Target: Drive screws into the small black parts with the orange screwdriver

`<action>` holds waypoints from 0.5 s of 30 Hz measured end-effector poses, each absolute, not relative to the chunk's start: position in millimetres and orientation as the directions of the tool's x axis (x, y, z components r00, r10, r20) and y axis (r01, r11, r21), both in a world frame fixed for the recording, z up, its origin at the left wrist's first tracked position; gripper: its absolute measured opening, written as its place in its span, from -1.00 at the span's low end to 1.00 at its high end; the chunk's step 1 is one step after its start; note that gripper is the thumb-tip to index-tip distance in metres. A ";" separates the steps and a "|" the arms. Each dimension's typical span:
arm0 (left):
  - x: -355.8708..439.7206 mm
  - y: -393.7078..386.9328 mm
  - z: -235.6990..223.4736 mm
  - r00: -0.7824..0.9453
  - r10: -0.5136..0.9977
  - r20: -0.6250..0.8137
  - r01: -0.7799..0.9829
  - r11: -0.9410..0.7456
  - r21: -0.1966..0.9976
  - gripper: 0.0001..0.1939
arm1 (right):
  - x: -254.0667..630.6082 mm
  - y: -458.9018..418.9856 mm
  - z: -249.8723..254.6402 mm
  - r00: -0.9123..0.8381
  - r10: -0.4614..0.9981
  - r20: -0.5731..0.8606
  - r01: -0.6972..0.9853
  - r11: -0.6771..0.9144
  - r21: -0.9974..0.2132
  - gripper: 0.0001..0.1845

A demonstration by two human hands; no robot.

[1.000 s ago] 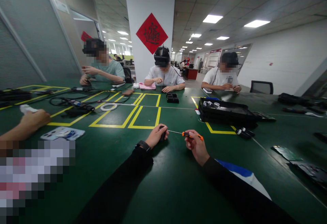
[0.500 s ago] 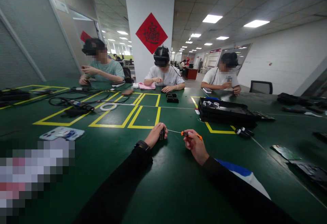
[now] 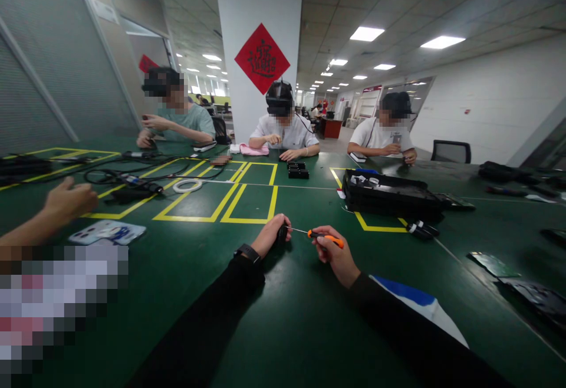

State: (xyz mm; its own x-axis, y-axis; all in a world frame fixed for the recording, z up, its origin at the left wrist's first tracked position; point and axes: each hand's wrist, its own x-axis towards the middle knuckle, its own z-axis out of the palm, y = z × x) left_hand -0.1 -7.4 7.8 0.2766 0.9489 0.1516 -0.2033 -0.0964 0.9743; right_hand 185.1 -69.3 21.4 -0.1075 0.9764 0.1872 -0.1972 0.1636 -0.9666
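My left hand [image 3: 270, 235] is closed around a small black object [image 3: 282, 234], mostly hidden by the fingers, just above the green table [image 3: 292, 329]. Its kind does not show. In my right hand [image 3: 336, 256] is a screwdriver [image 3: 327, 239] with an orange and black handle, held between thumb and fingers. The thin metal shaft points left, and its tip reaches the black object at my left fingers. Whether the tip sits inside the object I cannot tell.
A black tray [image 3: 393, 196] of parts stands at the right, with black connectors [image 3: 422, 230] beside it. Small black blocks [image 3: 298, 170] lie ahead. A phone [image 3: 107, 232], cables [image 3: 132, 184] and a co-worker's hand [image 3: 71, 202] are at the left. Several people sit around the table.
My right hand has moved slightly left with the screwdriver, bringing the handle closer to my left hand. A co-worker's hand has come into view at the left edge.
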 end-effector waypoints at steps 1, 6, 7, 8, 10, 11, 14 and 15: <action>-0.1 -7.1 7.5 0.278 0.948 0.155 -0.202 -0.100 0.974 -0.59 | 185.4 -69.2 21.2 -0.102 0.976 0.195 -0.189 0.173 -0.967 -0.77; -0.8 -7.8 9.2 0.296 0.943 0.155 -0.191 -0.101 0.977 -0.59 | 185.3 -69.8 22.1 -0.087 0.975 0.204 -0.174 0.187 -0.967 -0.76; -0.8 -8.4 10.2 0.299 0.941 0.158 -0.188 -0.104 0.977 -0.60 | 185.0 -70.4 22.9 -0.089 0.975 0.203 -0.174 0.185 -0.967 -0.76; -0.6 -9.0 11.3 0.301 0.940 0.161 -0.185 -0.108 0.977 -0.60 | 184.6 -71.0 23.7 -0.091 0.976 0.200 -0.175 0.183 -0.967 -0.76; -0.1 -10.5 13.6 0.303 0.939 0.164 -0.167 -0.117 0.979 -0.61 | 183.9 -72.4 25.8 -0.097 0.976 0.195 -0.178 0.176 -0.968 -0.76; 0.3 -11.3 14.6 0.299 0.940 0.164 -0.152 -0.123 0.981 -0.61 | 183.7 -72.8 26.9 -0.097 0.976 0.197 -0.182 0.177 -0.967 -0.76; 1.0 -13.1 16.9 0.280 0.941 0.192 -0.089 -0.174 0.981 -0.66 | 184.3 -73.1 29.0 -0.081 0.970 0.227 -0.174 0.211 -0.962 -0.70; 0.8 -13.5 17.2 0.270 0.940 0.210 -0.063 -0.200 0.978 -0.68 | 185.0 -72.8 29.0 -0.078 0.969 0.236 -0.158 0.222 -0.962 -0.68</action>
State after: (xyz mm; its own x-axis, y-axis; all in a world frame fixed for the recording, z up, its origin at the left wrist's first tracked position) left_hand 0.8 -13.5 17.2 0.2701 0.9397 0.2096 -0.0630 -0.1999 0.9778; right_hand 185.0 -72.8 29.0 -0.0782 0.9685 0.2363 -0.1579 0.2221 -0.9622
